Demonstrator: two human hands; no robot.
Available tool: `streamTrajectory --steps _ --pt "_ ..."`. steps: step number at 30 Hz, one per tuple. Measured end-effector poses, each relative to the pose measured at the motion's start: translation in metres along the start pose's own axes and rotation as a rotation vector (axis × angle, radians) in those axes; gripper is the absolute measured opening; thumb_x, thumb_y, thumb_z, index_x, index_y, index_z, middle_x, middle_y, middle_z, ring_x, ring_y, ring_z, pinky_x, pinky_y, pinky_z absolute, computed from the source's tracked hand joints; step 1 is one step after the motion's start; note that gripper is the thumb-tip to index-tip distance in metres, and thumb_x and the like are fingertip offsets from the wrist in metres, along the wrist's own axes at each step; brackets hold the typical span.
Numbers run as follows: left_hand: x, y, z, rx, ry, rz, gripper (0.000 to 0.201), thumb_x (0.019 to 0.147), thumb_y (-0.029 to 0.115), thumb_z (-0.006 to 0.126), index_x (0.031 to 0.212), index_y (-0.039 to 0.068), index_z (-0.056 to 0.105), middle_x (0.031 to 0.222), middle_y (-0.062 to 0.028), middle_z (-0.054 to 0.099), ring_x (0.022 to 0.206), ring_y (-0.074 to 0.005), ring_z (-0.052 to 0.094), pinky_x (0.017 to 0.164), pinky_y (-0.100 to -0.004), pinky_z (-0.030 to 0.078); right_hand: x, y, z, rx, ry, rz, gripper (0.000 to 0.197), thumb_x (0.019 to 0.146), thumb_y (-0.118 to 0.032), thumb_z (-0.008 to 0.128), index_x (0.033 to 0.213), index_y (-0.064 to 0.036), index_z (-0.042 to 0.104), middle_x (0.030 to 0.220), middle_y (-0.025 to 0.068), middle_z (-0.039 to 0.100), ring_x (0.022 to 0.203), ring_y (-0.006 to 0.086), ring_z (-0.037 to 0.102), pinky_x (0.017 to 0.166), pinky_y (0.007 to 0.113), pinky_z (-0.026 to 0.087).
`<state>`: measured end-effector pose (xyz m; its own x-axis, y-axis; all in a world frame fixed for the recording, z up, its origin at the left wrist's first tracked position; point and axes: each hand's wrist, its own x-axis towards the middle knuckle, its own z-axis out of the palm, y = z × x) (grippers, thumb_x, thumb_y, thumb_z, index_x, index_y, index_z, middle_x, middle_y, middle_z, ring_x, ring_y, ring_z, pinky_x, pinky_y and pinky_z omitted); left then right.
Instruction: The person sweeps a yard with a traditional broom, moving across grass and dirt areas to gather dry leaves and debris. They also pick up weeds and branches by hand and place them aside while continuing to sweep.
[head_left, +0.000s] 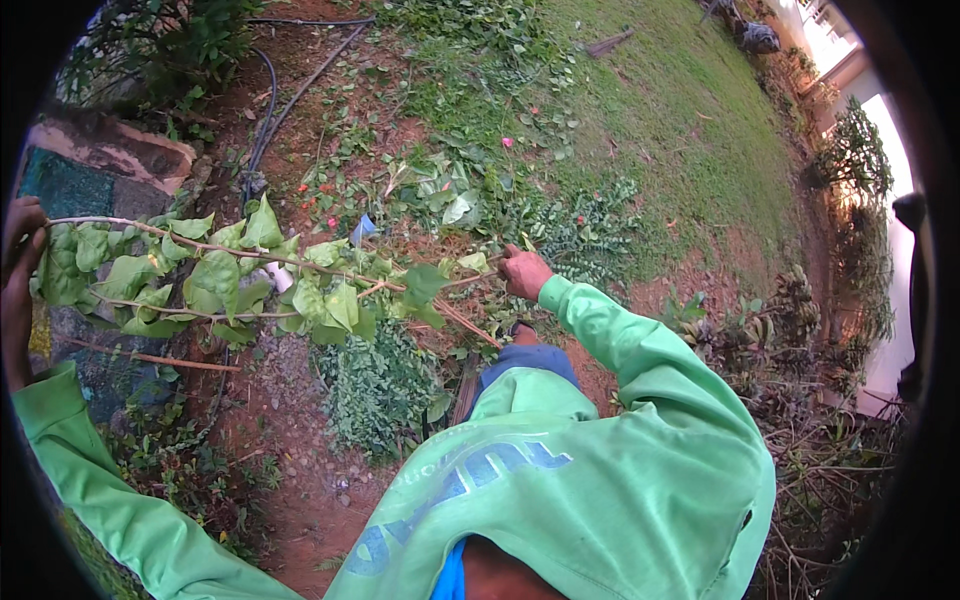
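A long leafy branch [215, 270] with broad light-green leaves stretches across in front of me, held level above the ground. At the far left edge, my left hand [22, 240] is closed round one end of its stem. My right hand [524, 273], near the middle, has its fingers closed on the other end. Two thin stems run side by side through the left part of the branch and meet toward the right. Both of my arms wear green sleeves.
Cut leaves and twigs [450, 190] litter the soil and grass ahead. A dark hose [272, 115] lies at the upper left, beside a low painted block [110, 180]. Leafy cuttings [378, 390] are heaped below the branch. Shrubs [790, 400] and a white wall [885, 330] border the right.
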<state>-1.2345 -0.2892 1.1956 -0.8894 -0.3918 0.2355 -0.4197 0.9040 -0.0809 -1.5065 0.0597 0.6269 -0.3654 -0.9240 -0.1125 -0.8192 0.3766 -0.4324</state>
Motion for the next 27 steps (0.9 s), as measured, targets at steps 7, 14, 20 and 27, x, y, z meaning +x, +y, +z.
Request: streamTrajectory --steps 7,14,20,27 --pt "0.04 0.039 0.17 0.327 -0.048 0.267 0.008 0.07 -0.001 0.057 0.075 0.005 0.055 0.08 -0.0056 0.054 0.099 -0.0243 0.05 0.095 -0.0471 0.031 -0.163 0.014 0.023 0.103 -0.176 0.108 0.019 0.065 -0.018 0.062 0.078 -0.0034 0.066 0.078 0.0199 0.062 0.071 0.0382 0.063 0.065 0.049 0.051" --pt "0.11 0.101 0.292 0.218 0.16 0.455 0.042 0.068 -0.004 0.059 0.107 0.011 0.058 0.115 -0.0029 0.057 0.115 -0.0239 0.047 0.099 -0.047 0.033 -0.208 0.039 0.039 0.201 -0.053 0.279 0.013 0.066 -0.013 0.061 0.077 -0.0054 0.066 0.072 0.0201 0.061 0.07 0.038 0.062 0.062 0.049 0.05" --pt "0.105 0.201 0.369 -0.239 0.144 0.371 0.035 0.076 -0.003 0.064 0.11 0.004 0.057 0.114 -0.0117 0.056 0.106 -0.0275 0.053 0.093 -0.0401 0.046 -0.159 0.105 0.036 0.228 0.221 0.377 0.014 0.068 -0.01 0.058 0.08 -0.0059 0.064 0.077 0.0169 0.061 0.07 0.0363 0.06 0.063 0.046 0.049" --pt "-0.129 0.197 0.537 -0.457 -0.812 -0.256 0.034 0.076 0.016 0.066 0.108 0.007 0.064 0.107 -0.0157 0.061 0.103 -0.0353 0.055 0.09 -0.0441 0.046 -0.008 0.173 -0.033 0.38 0.429 0.346 0.012 0.065 -0.002 0.054 0.076 -0.0018 0.058 0.078 0.0157 0.06 0.075 0.0359 0.059 0.066 0.042 0.049"
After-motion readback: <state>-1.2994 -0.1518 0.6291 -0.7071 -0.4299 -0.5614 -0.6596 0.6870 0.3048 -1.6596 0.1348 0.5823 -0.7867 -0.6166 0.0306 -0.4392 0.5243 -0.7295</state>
